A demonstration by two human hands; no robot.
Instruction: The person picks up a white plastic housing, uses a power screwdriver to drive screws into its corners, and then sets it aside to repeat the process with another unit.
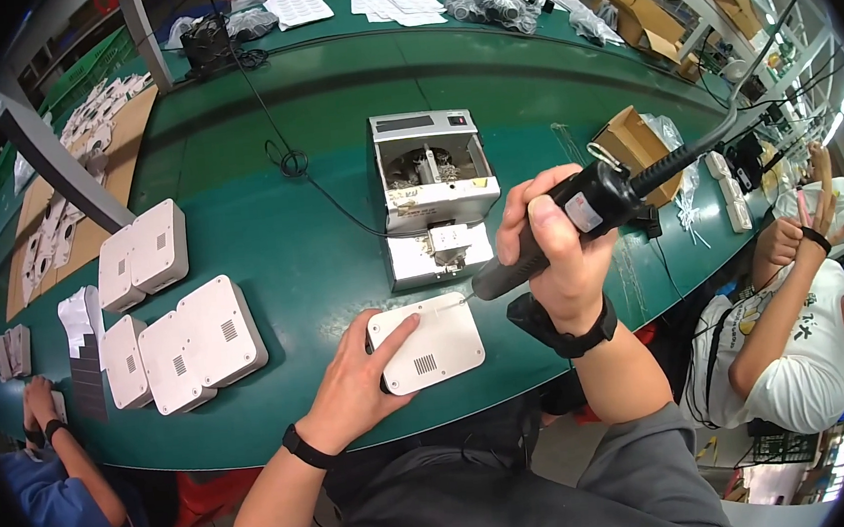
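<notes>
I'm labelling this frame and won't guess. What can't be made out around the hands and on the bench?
All in the head view:
White casing: underside hidden, as it lies face up on the green bench.
Screwdriver: bit tip too small to tell whether it sits in a screw.
Cable: far end cut off by the dark rim.
Boxy machine: metal bits inside too small to count.

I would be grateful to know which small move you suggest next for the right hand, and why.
Probably align the corded black screwdriver gently over the far right corner of the white casing: the right hand holds its tip close to that corner, while the left hand braces the casing. Whether the tip is seated is too small to tell.
</notes>
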